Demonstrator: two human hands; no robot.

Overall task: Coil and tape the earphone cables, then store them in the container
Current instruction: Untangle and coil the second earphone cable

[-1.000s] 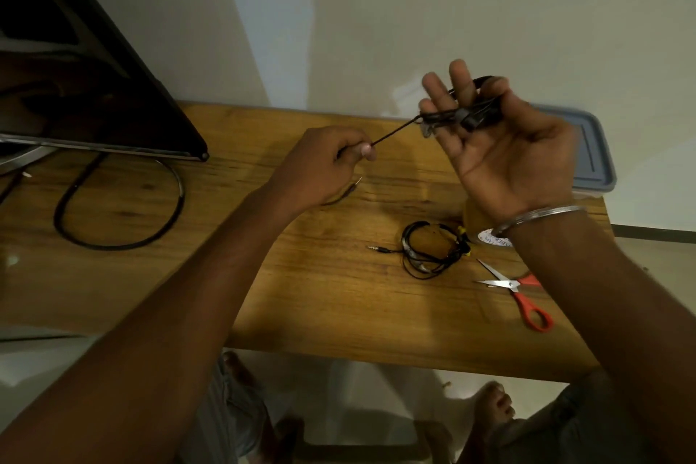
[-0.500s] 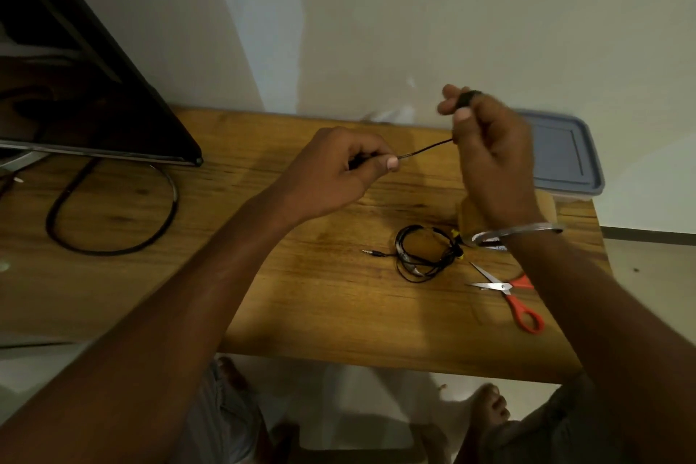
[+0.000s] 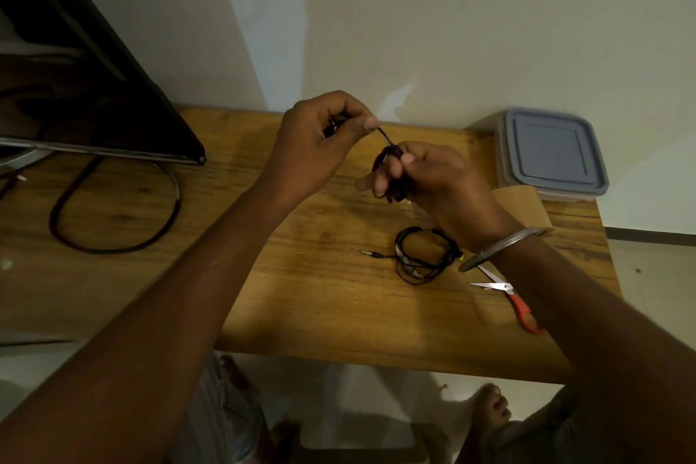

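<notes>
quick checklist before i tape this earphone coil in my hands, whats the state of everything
1. Coil held: ok. The right hand has the earphone cable wound round its fingers.
2. Loose end controlled: ok. The left hand pinches the tail, taut to the coil.
3. Winding finished: cannot tell. Any slack is hidden inside the left fist.
4. Tape within reach: cannot tell. A brown tape roll seems to sit behind the right wrist, mostly hidden.
5. Scissors ready: ok. The red-handled scissors lie open on the wooden table, near the right forearm.
6. Container open: not ok. The lidded plastic container has its lid on.
</notes>
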